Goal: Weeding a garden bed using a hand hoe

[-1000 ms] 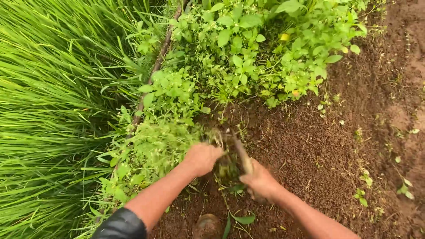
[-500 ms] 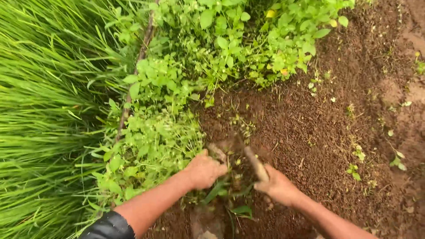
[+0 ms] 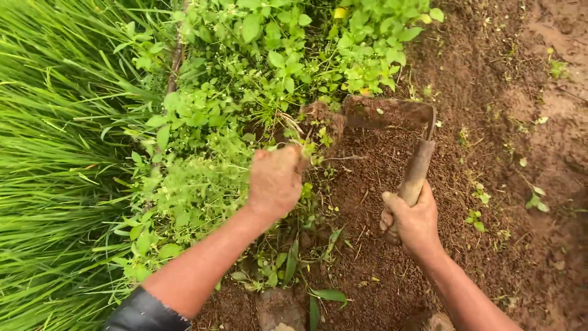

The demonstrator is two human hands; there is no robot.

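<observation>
Gripping hoe point(image 3: 411, 144) and weeds point(image 3: 309, 138) over brown soil point(image 3: 490, 110).

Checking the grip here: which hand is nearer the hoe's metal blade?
Right. The right hand grips the handle just below the hoe blade; the left hand holds weeds by its left end.

We've got a rusty brown, soil-caked hoe blade point(image 3: 392, 114) on reddish-brown dirt point(image 3: 490, 153), bright green leafy weeds point(image 3: 245, 92), and lime-green grass blades point(image 3: 55, 153).
</observation>
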